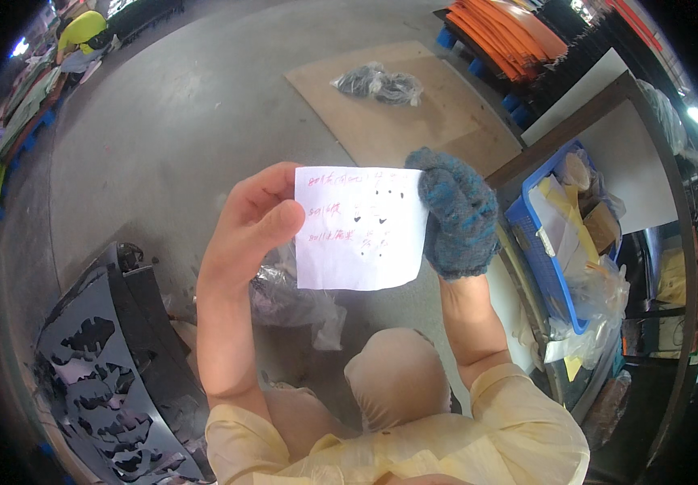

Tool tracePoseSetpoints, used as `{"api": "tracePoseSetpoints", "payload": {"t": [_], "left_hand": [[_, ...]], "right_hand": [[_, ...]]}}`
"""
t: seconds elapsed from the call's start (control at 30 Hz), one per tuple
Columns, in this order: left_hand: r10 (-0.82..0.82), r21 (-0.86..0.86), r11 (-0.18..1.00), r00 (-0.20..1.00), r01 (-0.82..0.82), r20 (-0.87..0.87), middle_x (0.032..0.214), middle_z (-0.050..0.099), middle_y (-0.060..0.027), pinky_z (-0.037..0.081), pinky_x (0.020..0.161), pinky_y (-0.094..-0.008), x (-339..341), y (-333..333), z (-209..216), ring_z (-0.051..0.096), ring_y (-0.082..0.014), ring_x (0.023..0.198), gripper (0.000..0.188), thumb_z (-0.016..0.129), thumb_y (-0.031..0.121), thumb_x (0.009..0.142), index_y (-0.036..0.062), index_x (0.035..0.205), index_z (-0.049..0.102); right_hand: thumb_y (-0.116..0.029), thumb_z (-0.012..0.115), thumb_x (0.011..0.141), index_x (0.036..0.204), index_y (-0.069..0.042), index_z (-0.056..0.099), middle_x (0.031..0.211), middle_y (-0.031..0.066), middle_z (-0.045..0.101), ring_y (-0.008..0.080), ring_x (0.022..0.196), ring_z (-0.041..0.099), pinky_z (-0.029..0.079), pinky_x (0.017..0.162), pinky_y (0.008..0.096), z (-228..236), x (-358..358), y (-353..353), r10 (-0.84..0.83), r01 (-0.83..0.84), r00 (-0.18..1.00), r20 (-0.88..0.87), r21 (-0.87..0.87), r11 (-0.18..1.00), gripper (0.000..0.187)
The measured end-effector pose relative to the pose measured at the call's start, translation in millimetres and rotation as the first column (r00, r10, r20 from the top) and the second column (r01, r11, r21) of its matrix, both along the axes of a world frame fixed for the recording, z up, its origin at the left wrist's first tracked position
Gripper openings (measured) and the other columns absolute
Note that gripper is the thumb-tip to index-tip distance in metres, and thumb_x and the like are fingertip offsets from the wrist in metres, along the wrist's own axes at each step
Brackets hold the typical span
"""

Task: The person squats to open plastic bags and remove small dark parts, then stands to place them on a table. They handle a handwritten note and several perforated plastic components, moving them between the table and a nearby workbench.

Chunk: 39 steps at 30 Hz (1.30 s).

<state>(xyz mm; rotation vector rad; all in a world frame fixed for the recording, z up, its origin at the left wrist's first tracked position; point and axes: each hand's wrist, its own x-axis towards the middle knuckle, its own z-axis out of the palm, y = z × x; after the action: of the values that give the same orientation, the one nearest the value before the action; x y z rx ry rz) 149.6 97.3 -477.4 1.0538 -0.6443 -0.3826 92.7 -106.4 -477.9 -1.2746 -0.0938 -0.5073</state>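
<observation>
While I watch from the head view, both hands pinch a white paper slip (361,229) flat, facing up, probably for reading. My bare left hand (245,234) grips its left edge; the right hand (455,217), in a blue knit glove, clamps the right edge above the concrete floor (195,121).

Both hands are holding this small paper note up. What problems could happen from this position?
1. The white paper note is pinched only at its side edges by the bare left hand and the gloved right hand; a pull could tear it.
2. The thick blue knitted glove may grip poorly, so the note could slip toward the crumpled clear plastic bag below.
</observation>
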Motion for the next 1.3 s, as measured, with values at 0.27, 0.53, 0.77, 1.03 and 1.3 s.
{"api": "tracePoseSetpoints", "payload": {"t": [0.27,0.53,0.77,1.03,1.3], "left_hand": [[0.127,0.206,0.972,0.991,-0.114,-0.051,0.080,0.063,0.0001,0.040,0.063,-0.0193,-2,2,3,0.054,-0.0043,0.073,0.026,0.056,0.023,0.087,-0.0016,0.094,0.063],[0.168,0.220,0.962,0.986,-0.164,-0.002,0.073,0.058,0.0039,0.034,0.057,-0.0189,2,2,-2,0.047,-0.0018,0.065,0.022,0.057,0.021,0.087,0.0002,0.088,0.064],[0.153,0.217,0.965,0.988,-0.149,-0.004,0.071,0.057,0.0044,0.036,0.058,-0.0185,0,0,2,0.047,-0.0016,0.066,0.022,0.056,0.021,0.088,0.0000,0.085,0.063],[0.163,0.258,0.952,0.986,-0.166,0.034,0.071,0.057,0.0043,0.035,0.057,-0.0188,2,1,-1,0.047,-0.0021,0.064,0.024,0.056,0.022,0.088,-0.0001,0.082,0.063],[0.236,0.233,0.950,0.967,-0.208,-0.100,0.066,0.054,0.0060,0.033,0.054,-0.0197,2,-1,-1,0.043,-0.0011,0.060,0.022,0.057,0.022,0.087,0.0016,0.080,0.064]], "right_hand": [[-0.014,0.064,0.079,0.097,-0.001,0.065,0.095,0.0107,0.065,0.0183,0.084,0.060,0.047,0.078,0.0292,-1,-1,6,-0.058,0.055,0.998,-0.020,-0.153,0.987,0.023],[-0.013,0.061,0.080,0.096,0.001,0.065,0.097,0.0113,0.064,0.0198,0.089,0.059,0.044,0.083,0.0304,-1,0,6,-0.112,0.112,0.994,0.016,-0.269,0.956,0.022],[-0.004,0.057,0.082,0.100,-0.001,0.063,0.098,0.0088,0.064,0.0166,0.092,0.058,0.044,0.085,0.0284,-2,1,5,-0.145,0.174,0.984,0.107,-0.361,0.916,0.019],[-0.003,0.055,0.084,0.102,0.000,0.062,0.101,0.0092,0.063,0.0169,0.093,0.057,0.044,0.085,0.0276,-9,1,6,-0.195,0.226,0.973,0.124,-0.342,0.912,0.020],[-0.016,0.059,0.085,0.114,-0.001,0.053,0.107,0.0107,0.060,0.0207,0.093,0.058,0.046,0.085,0.0320,-18,2,-5,0.022,-0.024,0.998,0.058,0.033,0.999,0.034]]}}
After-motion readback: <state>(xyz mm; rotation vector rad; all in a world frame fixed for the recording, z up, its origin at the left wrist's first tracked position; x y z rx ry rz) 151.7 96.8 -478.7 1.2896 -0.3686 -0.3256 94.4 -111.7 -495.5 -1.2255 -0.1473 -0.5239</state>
